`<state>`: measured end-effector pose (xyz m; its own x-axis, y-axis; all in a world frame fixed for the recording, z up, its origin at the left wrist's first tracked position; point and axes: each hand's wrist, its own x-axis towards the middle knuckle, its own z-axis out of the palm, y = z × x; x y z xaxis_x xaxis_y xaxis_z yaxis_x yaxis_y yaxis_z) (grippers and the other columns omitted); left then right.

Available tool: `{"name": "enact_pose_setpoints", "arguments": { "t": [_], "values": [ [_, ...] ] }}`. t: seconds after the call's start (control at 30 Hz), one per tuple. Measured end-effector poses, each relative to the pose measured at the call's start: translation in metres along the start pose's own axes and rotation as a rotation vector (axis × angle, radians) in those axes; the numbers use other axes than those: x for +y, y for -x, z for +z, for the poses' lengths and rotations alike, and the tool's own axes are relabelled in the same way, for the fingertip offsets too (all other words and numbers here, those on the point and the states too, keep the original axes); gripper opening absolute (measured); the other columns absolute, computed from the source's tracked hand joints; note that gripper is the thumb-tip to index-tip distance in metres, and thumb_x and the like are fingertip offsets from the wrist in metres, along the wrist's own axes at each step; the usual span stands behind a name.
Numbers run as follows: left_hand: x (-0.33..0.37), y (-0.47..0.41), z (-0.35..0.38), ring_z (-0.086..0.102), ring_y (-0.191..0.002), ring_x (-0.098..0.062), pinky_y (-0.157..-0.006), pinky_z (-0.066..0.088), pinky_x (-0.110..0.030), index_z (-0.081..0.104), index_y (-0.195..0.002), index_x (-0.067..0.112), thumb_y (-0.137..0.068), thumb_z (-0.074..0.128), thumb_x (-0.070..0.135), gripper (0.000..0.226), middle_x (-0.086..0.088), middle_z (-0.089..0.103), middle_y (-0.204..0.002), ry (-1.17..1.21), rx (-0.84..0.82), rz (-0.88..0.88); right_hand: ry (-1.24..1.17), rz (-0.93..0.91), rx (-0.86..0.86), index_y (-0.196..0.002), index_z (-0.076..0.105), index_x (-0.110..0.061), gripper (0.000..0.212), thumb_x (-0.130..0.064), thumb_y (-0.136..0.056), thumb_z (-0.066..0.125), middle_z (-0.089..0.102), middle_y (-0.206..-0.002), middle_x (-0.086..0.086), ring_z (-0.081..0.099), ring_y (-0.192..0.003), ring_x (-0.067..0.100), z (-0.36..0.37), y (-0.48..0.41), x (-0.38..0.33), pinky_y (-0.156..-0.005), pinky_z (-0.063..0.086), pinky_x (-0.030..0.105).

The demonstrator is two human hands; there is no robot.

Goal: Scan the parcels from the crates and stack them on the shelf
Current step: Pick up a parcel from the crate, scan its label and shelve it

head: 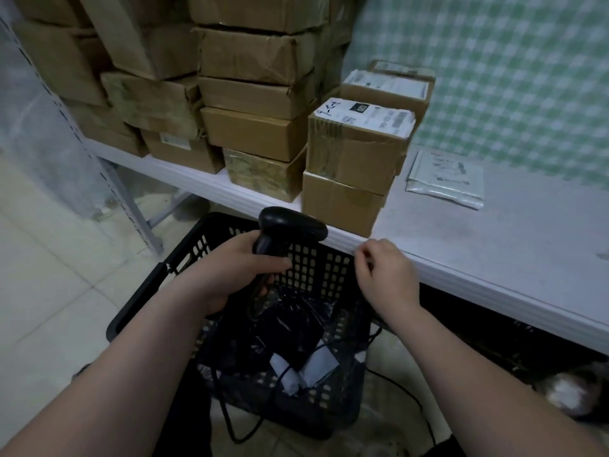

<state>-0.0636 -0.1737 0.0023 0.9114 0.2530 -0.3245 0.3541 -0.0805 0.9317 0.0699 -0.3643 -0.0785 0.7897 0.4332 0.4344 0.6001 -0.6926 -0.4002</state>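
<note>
The box labels [365,118] are too blurred to read. The cardboard stacks [257,54] run off the top edge. The left grip [230,272] hides the scanner [291,225] handle. The parcels [290,334] in the crate [316,265] are dark and indistinct.

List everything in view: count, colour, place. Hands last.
shelf: one, pale grey, across the middle
cardboard boxes: many, brown, stacked on the shelf; rightmost ones bear white labels
pouch: one, white, flat on the shelf, right
checked cloth: one, green-white, behind the shelf
crate: at least one, black, on the floor below the shelf edge
bagged parcels: count unclear, black, white labels, in the crate
scanner: one, black, in the left hand
cable: one, black, runs through the crate to the floor
left hand: grips the scanner, over the crate
right hand: loosely curled, empty, by the shelf edge
</note>
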Motion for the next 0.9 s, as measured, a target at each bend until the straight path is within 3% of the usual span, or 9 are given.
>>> {"name": "enact_pose_setpoints", "arguments": {
  "t": [0.1, 0.23, 0.33, 0.43, 0.5, 0.63, 0.8, 0.9],
  "values": [
    [-0.021, -0.007, -0.020, 0.054, -0.054, -0.015, -0.053, 0.046, -0.028, 0.057, -0.086, 0.011, -0.089, 0.065, 0.007, 0.009, -0.007, 0.055, -0.066, 0.048, 0.034, -0.075, 0.003, -0.059, -0.194, -0.087, 0.068, -0.013, 0.015, -0.022, -0.091, 0.056, 0.064, -0.083, 0.005, 0.062, -0.075, 0.026, 0.028, 0.015, -0.018, -0.056, 0.046, 0.031],
    [-0.056, -0.027, -0.050, 0.053, -0.062, -0.015, -0.055, 0.047, -0.029, 0.060, -0.096, 0.010, -0.089, 0.064, 0.006, 0.009, -0.007, 0.056, -0.076, 0.065, 0.112, -0.139, 0.005, 0.061, -0.531, -0.104, 0.067, -0.016, 0.023, -0.028, -0.095, 0.049, 0.065, -0.099, 0.003, 0.061, -0.088, 0.020, 0.077, 0.023, -0.030, -0.070, 0.054, 0.036],
    [-0.085, -0.046, -0.075, 0.054, -0.066, -0.017, -0.056, 0.046, -0.030, 0.060, -0.105, 0.010, -0.089, 0.065, 0.009, 0.016, -0.009, 0.058, -0.081, -0.020, 0.156, -0.188, -0.014, 0.182, -0.748, -0.106, 0.067, -0.020, 0.022, -0.028, -0.094, 0.050, 0.067, -0.100, 0.001, 0.062, -0.088, 0.018, 0.120, 0.025, -0.033, -0.072, 0.056, 0.034],
    [-0.112, -0.065, -0.097, 0.058, -0.077, -0.020, -0.064, 0.045, -0.030, 0.057, -0.103, 0.015, -0.086, 0.068, 0.013, 0.020, -0.006, 0.062, -0.089, -0.211, 0.230, -0.197, 0.034, 0.238, -0.925, -0.106, 0.066, -0.023, 0.021, -0.031, -0.092, 0.052, 0.067, -0.104, 0.000, 0.062, -0.091, 0.019, 0.170, 0.027, -0.036, -0.076, 0.055, 0.033],
    [-0.123, -0.075, -0.107, 0.058, -0.089, -0.021, -0.072, 0.042, -0.029, 0.052, -0.099, 0.017, -0.084, 0.069, 0.018, 0.022, -0.002, 0.059, -0.093, -0.485, 0.218, -0.208, 0.074, 0.252, -1.021, -0.109, 0.065, -0.022, 0.022, -0.031, -0.093, 0.052, 0.065, -0.107, 0.001, 0.062, -0.095, 0.021, 0.205, 0.028, -0.039, -0.075, 0.053, 0.030],
    [-0.132, -0.096, -0.117, 0.052, -0.077, -0.017, -0.061, 0.037, -0.026, 0.046, -0.096, 0.016, -0.085, 0.064, 0.022, 0.022, 0.003, 0.050, -0.083, -0.778, 0.101, -0.203, 0.104, 0.287, -1.256, -0.117, 0.062, -0.017, 0.026, -0.026, -0.097, 0.047, 0.063, -0.117, 0.005, 0.059, -0.104, 0.024, 0.271, 0.038, -0.040, -0.087, 0.053, 0.034],
    [-0.141, -0.113, -0.120, 0.046, -0.082, -0.017, -0.069, 0.038, -0.028, 0.044, -0.097, 0.016, -0.088, 0.059, 0.022, 0.019, 0.008, 0.041, -0.077, -0.922, 0.120, -0.153, 0.045, 0.304, -1.354, -0.127, 0.057, -0.011, 0.033, -0.014, -0.097, 0.043, 0.054, -0.131, 0.011, 0.053, -0.117, 0.029, 0.331, 0.060, -0.023, -0.097, 0.047, 0.034],
    [-0.148, -0.112, -0.125, 0.051, -0.083, -0.018, -0.067, 0.041, -0.027, 0.047, -0.098, 0.014, -0.089, 0.059, 0.024, 0.018, 0.005, 0.046, -0.082, -0.939, 0.083, -0.183, 0.119, 0.267, -1.363, -0.137, 0.049, -0.014, 0.040, -0.018, -0.099, 0.040, 0.035, -0.148, 0.015, 0.038, -0.132, 0.035, 0.356, 0.072, -0.012, -0.110, 0.035, 0.038]
  ]
}}
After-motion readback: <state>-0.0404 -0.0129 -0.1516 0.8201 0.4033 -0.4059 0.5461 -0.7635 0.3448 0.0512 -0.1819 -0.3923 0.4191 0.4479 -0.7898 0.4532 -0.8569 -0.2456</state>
